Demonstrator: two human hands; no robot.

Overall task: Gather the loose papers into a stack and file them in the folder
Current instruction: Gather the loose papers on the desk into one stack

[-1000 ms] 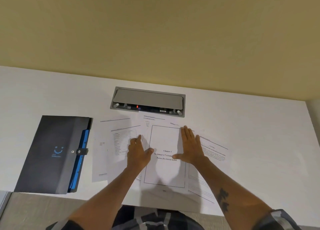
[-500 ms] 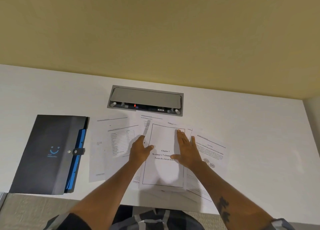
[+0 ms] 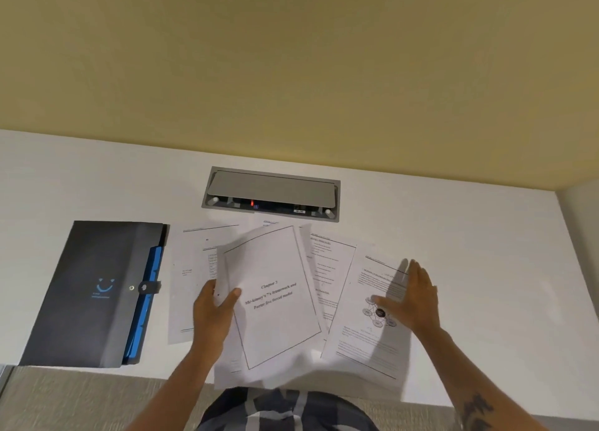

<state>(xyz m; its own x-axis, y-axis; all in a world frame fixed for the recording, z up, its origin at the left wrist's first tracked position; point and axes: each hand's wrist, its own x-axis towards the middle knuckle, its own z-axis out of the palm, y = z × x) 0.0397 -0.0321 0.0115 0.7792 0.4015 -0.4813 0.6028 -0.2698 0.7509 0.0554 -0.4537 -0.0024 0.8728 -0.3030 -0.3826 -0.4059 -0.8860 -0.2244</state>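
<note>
Several printed sheets lie spread on the white desk point(image 3: 486, 236). My left hand point(image 3: 212, 307) grips the left edge of the bordered "Chapter 3" title page point(image 3: 275, 294), which is lifted and tilted. My right hand point(image 3: 411, 296) hovers flat with fingers apart over the page with the diagram point(image 3: 363, 330) on the right. Another text page point(image 3: 324, 275) lies between these two, and more sheets point(image 3: 188, 284) lie at the left. The dark grey folder point(image 3: 90, 291) with blue tabs and a snap strap lies shut at the far left.
A grey recessed cable box point(image 3: 272, 192) with its lid up sits in the desk just beyond the papers. A yellow wall rises behind the desk. The near desk edge runs just below the papers, above a grey carpet.
My left hand has taken hold of the title page and lifted it, turning it. My right hand has left that page and moved right, over the diagram page.
</note>
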